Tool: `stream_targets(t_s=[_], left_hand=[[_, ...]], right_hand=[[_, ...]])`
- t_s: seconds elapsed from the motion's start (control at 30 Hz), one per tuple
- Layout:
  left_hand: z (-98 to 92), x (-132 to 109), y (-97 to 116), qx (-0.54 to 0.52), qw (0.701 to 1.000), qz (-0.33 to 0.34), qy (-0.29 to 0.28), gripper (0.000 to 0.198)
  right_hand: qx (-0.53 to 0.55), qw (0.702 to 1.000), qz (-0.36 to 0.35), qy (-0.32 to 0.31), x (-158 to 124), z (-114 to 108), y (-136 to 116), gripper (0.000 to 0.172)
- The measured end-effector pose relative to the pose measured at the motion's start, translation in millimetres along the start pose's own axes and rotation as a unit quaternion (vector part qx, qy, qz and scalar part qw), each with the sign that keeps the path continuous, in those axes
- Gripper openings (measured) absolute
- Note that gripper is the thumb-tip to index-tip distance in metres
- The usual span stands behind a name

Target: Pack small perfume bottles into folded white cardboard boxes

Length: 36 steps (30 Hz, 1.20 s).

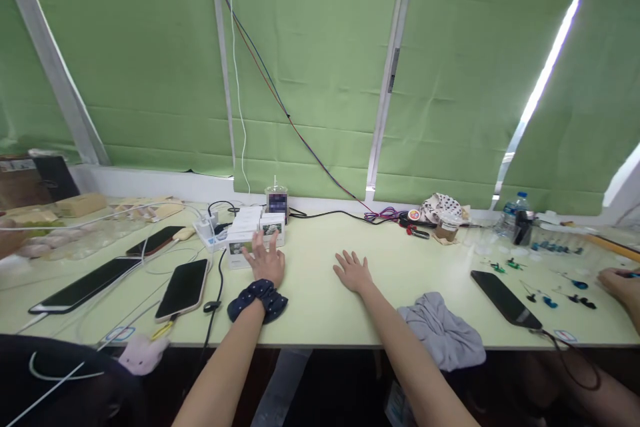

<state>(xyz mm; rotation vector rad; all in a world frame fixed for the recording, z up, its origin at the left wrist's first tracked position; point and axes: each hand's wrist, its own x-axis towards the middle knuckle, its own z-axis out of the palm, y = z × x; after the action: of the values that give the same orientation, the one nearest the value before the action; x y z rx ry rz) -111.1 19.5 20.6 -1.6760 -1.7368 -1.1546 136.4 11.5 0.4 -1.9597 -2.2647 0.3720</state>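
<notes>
- Nearest the head camera, two bare forearms (225, 363) reached in from the lower edge, the left one wearing a navy, white-dotted fabric scrunchie (257, 300).
- The left hand (267, 263) was spread, its fingers in front of a group of small white cardboard boxes (245, 220) with printed pictures; whether the fingertips touched them could not be told.
- The right hand (354, 273) lay palm down, fingers slightly apart and holding nothing, on the pale yellow-green tabletop (310, 307).
- The boxes stood close together, left of centre, with a clear plastic cup (277, 203) bearing a dark label just behind. A hard push from the left hand could have toppled the boxes or tipped that cup.
- Left of the scrunchie ran a thin black cable (220, 273), and beyond it lay a black-screened phone (185, 287) with a light rim. A leftward sweep of the wrist could have snagged the cable.
- A crumpled grey cloth (443, 330) overhung the table edge beside the right forearm; a brush of the elbow could have dragged it off.
</notes>
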Motion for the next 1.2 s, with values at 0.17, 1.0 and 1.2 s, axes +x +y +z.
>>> stream_targets(t_s=[0.17,1.0,1.2], left_hand=[[-4.2,8.0,-29.3,-0.016,0.981,-0.178,0.070,0.081],[3.1,8.3,-23.6,0.018,0.991,-0.119,-0.057,0.080],[8.0,13.4,-29.5,0.122,0.992,-0.019,-0.034,0.062]], right_hand=[[-0.011,1.000,0.004,-0.001,-5.1,0.7,0.5,0.060],[-0.014,1.000,0.007,0.006,-6.1,-0.8,0.4,0.059],[-0.008,1.000,0.001,0.009,-5.5,2.9,1.2,0.060]])
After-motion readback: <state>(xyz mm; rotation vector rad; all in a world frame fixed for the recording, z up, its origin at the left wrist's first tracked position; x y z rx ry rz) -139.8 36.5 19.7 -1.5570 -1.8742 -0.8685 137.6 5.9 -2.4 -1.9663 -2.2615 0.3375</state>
